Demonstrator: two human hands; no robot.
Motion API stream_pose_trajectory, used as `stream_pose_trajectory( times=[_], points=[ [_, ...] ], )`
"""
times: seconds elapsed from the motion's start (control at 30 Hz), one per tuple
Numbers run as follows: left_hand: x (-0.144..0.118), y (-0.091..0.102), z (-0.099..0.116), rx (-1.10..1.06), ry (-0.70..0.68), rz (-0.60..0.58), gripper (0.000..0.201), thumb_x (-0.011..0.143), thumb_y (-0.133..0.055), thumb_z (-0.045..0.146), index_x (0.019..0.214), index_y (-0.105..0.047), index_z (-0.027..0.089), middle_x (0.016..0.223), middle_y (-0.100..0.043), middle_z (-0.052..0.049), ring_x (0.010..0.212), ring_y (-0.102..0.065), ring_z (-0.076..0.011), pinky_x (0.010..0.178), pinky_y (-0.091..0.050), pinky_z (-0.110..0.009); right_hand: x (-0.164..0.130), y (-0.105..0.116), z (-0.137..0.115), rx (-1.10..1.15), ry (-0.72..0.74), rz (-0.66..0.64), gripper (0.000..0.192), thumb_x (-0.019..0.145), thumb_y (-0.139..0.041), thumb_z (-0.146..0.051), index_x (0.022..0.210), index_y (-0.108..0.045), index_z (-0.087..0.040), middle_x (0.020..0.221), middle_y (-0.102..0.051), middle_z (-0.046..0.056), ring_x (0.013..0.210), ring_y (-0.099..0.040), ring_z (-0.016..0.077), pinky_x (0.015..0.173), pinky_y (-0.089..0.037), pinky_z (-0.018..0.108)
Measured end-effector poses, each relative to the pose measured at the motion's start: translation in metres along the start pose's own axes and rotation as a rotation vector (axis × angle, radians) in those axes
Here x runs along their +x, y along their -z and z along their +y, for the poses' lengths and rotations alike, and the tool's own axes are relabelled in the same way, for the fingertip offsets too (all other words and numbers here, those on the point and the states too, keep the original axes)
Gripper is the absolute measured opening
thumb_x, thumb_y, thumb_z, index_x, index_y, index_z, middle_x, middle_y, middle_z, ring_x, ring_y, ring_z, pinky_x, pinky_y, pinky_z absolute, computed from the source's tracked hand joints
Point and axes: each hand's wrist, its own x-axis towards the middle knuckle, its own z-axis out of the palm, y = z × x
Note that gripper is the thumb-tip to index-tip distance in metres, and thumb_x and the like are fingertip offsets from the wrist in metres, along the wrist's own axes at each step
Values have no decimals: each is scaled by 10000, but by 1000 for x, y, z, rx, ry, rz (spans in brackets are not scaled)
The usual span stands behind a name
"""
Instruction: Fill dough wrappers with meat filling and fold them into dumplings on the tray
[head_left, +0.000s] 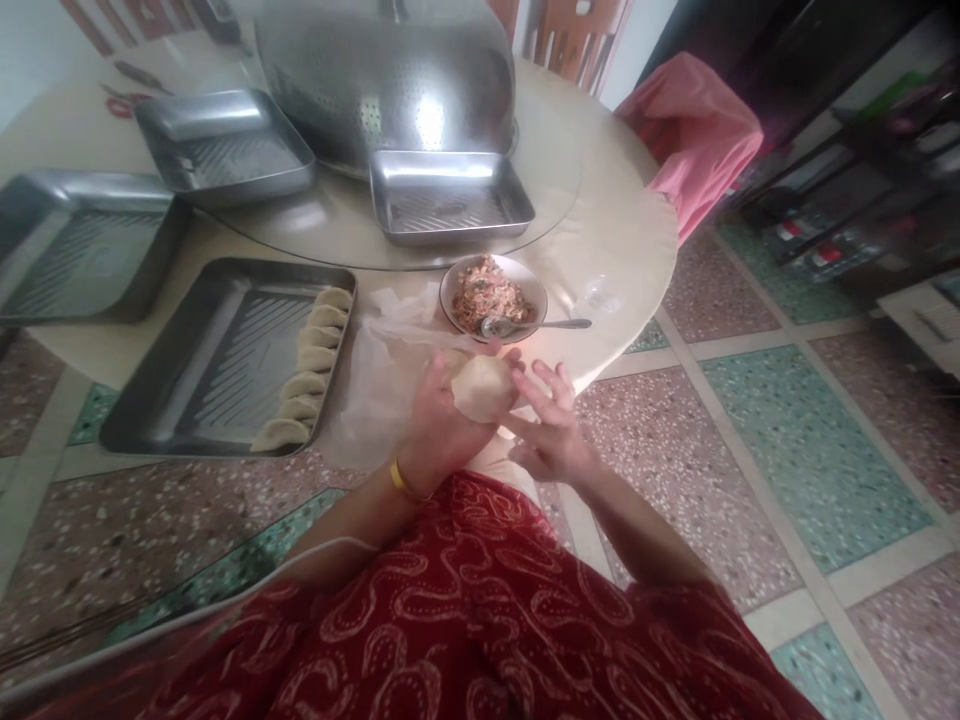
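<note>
Red patterned garment [465, 620] nearest the lens, over the lap. Left: steel tray [187, 400] with a column of six folded dumplings [307, 375] along its right edge; three other trays [225, 145] bare. Centre: left hand [439, 420] cups a round dough wrapper [484, 388] above the table edge; clear plastic sheet [382, 370] beside it. Bowl [493, 295] holds minced filling, spoon [525, 325] resting in it. Right hand [551, 425] open, fingertips at wrapper rim, grasping nothing. Risk: thin wrapper may tear or slip off over the floor.
</note>
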Motion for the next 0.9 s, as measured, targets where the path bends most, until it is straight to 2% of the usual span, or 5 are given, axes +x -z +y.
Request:
stream_pose_trajectory(
  times=[0.17,0.33,0.57,0.7,0.9],
  points=[
    [6,7,0,76,-57,159,410,984,-370,445,1138,-617,156,1156,-693,-118,1149,-638,-224,988,-508,-341,-3,7,27,194,-686,373,346,936,-481,-348,1264,-592,-328,990,-636,44,937,-631,205,810,-534,404],
    [5,11,-3,121,-17,187,274,921,-493,239,1142,-607,126,1211,-670,-146,1208,-609,-245,1043,-470,-356,0,-5,71,583,-1027,391,388,902,-496,-415,1230,-581,-226,639,-473,-40,536,-487,116,528,-457,280],
    [-2,8,-12,39,174,264,387,890,-468,169,1246,-555,47,1084,-713,-155,1002,-702,-225,890,-560,-299,38,-13,84,593,-888,271,404,900,-495,-572,953,-687,-221,585,-486,-40,502,-459,101,506,-432,275],
    [-5,4,-13,-7,181,351,336,909,-455,213,1178,-589,61,887,-733,-111,828,-721,-208,822,-588,-305,50,9,79,551,-796,207,368,852,-593,-581,850,-717,-234,704,-637,9,642,-580,140,627,-502,320],
    [-9,-3,-7,-31,140,308,399,882,-474,202,1237,-546,35,1085,-710,-180,987,-703,-245,844,-580,-312,52,42,85,241,-394,124,170,920,-588,-424,933,-721,-319,908,-744,-9,884,-654,195,826,-516,399]
  ],
)
